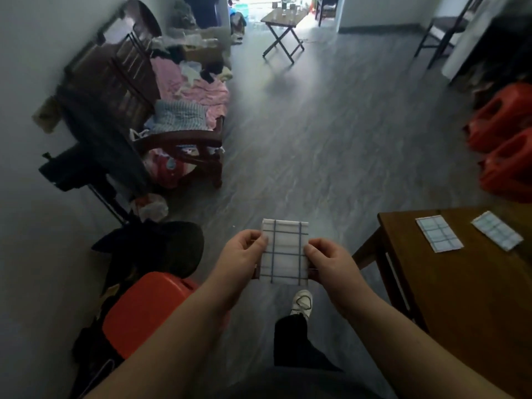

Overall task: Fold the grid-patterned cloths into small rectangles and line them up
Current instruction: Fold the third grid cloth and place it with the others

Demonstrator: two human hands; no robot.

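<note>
White grid-patterned cloth (283, 254), folded small, is clamped between the fingers (261, 242): left hand (244, 256) pinches its left edge, right hand (331, 262) its right. Two folded cloths (439, 234) (496, 230) lie on the table (460, 289), right of the fingers.

We look through one wide-angle camera worn on the head, facing forward and down. The left hand (244, 256) and right hand (331, 264), a cloth (283, 251) between them, sit close below; floor (331, 139) stretches ahead, table (460, 298) at right edge.
</note>
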